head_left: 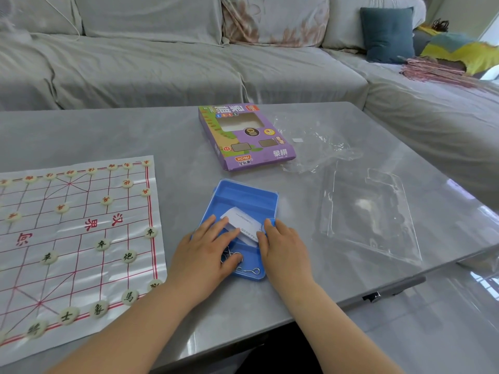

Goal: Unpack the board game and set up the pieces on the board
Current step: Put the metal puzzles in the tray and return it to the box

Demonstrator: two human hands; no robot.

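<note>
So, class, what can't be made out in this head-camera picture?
- Blue tray, head view: near contents covered by the left hand and right hand.
- Folded paper: print too small.
- Game board: left side cut off by the frame edge.
- Piece at board's near right corner: partly behind the left forearm.
</note>
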